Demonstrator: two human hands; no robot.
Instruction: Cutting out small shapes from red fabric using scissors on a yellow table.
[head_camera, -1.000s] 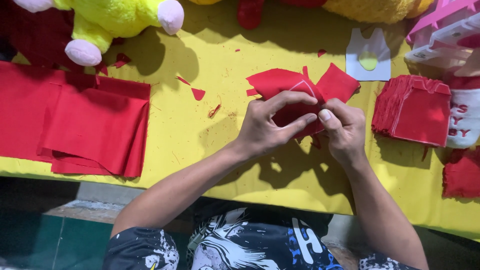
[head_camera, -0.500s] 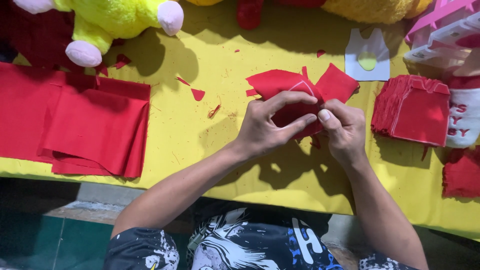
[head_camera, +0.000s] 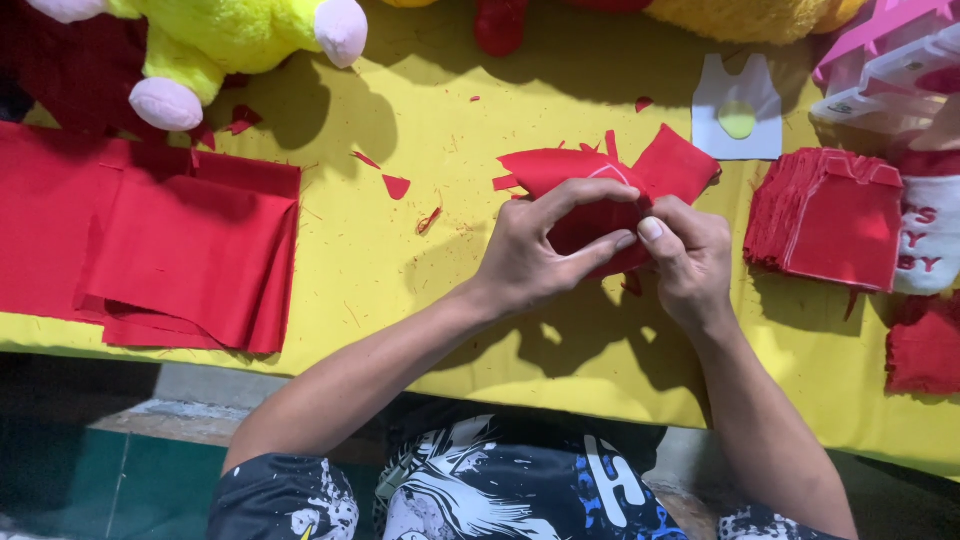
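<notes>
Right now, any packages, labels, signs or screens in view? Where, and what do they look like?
White cloth piece: far right edge, beside the stack of cut red fabric; rounded, white with red lettering.
White paper template: top right on the yellow table; vest-shaped, white with a yellow oval hole; no print visible.
Pink and white boxes: top right corner; partly cropped.
No screens or signs.

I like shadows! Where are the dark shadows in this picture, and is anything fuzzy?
Head view: sharp, evenly lit; dark shadows fall on the yellow table below the left hand and right hand, and beside the plush toy; no glare.
</notes>
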